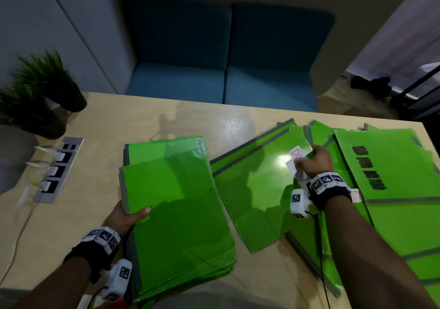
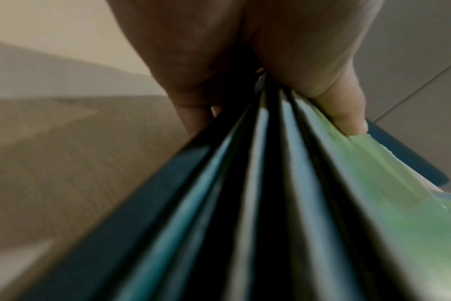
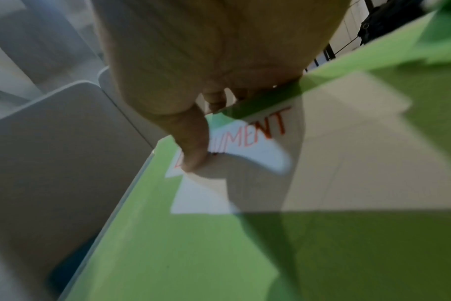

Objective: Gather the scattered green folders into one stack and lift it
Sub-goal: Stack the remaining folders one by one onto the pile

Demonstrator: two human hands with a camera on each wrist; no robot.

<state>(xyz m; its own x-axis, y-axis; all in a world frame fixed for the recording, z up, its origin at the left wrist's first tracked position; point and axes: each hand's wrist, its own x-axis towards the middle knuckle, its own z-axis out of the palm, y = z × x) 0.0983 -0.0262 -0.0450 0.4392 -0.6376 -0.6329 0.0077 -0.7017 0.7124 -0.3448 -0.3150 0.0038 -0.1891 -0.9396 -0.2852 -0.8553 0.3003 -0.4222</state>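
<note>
A stack of green folders (image 1: 176, 208) lies at the table's front centre. My left hand (image 1: 129, 215) grips its left edge, thumb on top and fingers underneath; the left wrist view shows the grey spines (image 2: 283, 203) fanned out from that grip. To the right lies a single green folder (image 1: 257, 189) with a white label lettered in red (image 1: 296, 158). My right hand (image 1: 312, 163) pinches its far right edge, thumb (image 3: 193, 146) on the label. More green folders (image 1: 400, 213) lie overlapped at the far right, one with blacked-out writing.
The wooden table (image 1: 100, 122) has a power socket strip (image 1: 58, 168) with plugged cables at the left. Two potted plants (image 1: 40, 94) stand at the back left corner. A blue sofa (image 1: 223, 58) sits behind the table.
</note>
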